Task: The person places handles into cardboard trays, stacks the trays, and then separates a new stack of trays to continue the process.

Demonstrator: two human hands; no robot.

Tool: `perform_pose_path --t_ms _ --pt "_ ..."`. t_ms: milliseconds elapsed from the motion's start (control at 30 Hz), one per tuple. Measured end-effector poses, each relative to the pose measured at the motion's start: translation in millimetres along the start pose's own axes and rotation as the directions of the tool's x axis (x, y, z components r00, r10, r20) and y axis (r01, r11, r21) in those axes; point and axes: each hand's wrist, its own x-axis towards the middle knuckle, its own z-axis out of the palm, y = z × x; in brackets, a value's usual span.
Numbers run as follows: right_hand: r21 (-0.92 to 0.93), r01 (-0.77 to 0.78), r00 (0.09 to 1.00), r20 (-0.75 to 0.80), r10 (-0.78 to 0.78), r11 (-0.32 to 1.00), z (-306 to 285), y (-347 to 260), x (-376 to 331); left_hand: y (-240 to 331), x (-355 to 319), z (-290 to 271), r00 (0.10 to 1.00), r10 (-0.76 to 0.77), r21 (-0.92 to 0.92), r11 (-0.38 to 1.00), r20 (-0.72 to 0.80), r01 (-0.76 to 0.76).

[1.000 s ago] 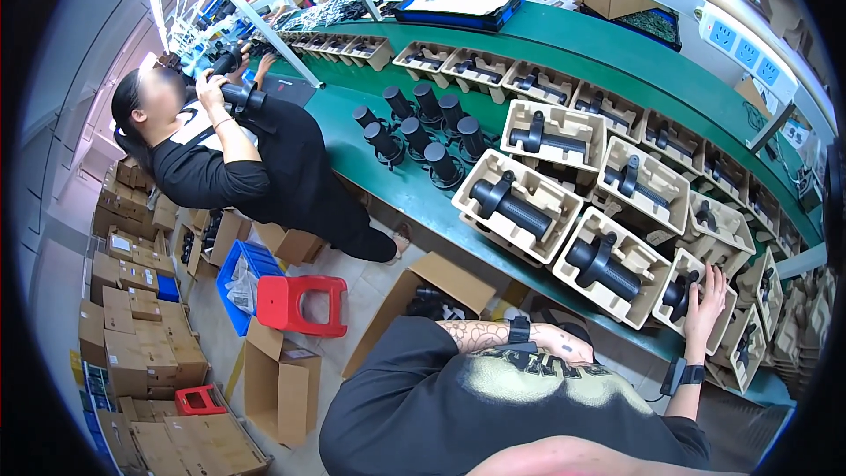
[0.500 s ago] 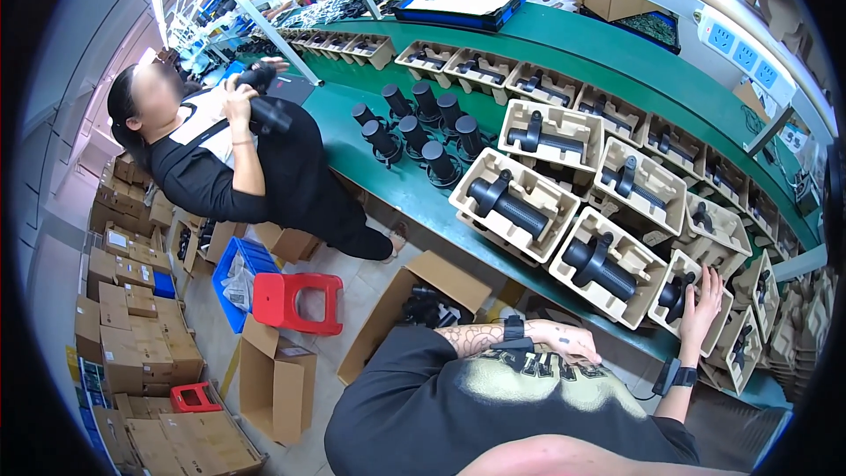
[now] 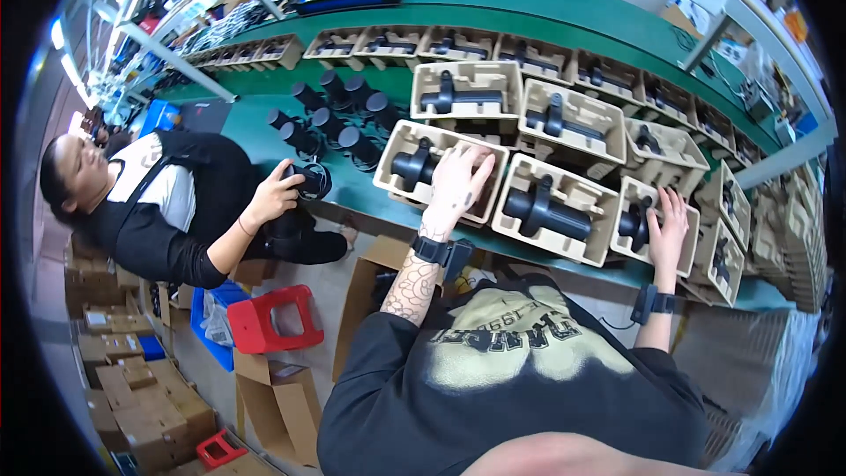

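Observation:
My left hand (image 3: 457, 182) lies over a black cylindrical device (image 3: 412, 167) in a beige moulded tray (image 3: 388, 187), its fingers stretched out across the barrel and hiding most of it. Farther right, my right hand (image 3: 667, 231) rests with fingers apart at another tray (image 3: 631, 251), partly covering the black device (image 3: 633, 222) inside. Between my hands sits a third tray (image 3: 564, 249) holding a ringed black cylinder (image 3: 548, 211) with a textured barrel. Behind these, more trays, such as one beige tray (image 3: 575, 146), hold similar black parts.
Several black cylinders (image 3: 328, 123) stand upright on the green bench (image 3: 352, 198). A co-worker (image 3: 189, 203) on the left holds a black part (image 3: 308, 182). A red stool (image 3: 276, 319), blue crate (image 3: 204, 322) and cardboard boxes (image 3: 145, 405) occupy the floor. Nested trays (image 3: 789, 229) lean at right.
My left hand has moved from in front of my body out over the left front tray. My right hand stays at the right tray. The co-worker has lowered a black part towards the bench.

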Motion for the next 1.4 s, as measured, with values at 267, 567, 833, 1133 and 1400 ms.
perform_pose_path --t_ms 267,567,833,1133,1400 --pt "-0.027 -0.021 1.000 -0.012 0.021 0.999 4 -3 3 -19 -27 34 0.994 0.010 0.296 0.954 0.109 -0.042" --pt "0.035 -0.025 1.000 -0.009 0.026 0.999 12 9 2 -16 -26 38 0.997 0.006 0.312 0.950 0.077 -0.030" --pt "0.070 0.034 0.999 -0.045 -0.031 0.997 16 16 5 -17 -26 39 0.996 0.017 0.294 0.955 0.083 -0.041" --pt "0.088 0.109 0.993 -0.055 -0.104 0.990 16 6 8 -33 -34 45 0.999 0.035 0.346 0.937 0.014 -0.038" --pt "0.148 0.170 0.985 -0.039 -0.166 0.974 15 18 9 -26 -36 46 1.000 0.022 0.321 0.947 -0.011 -0.017"
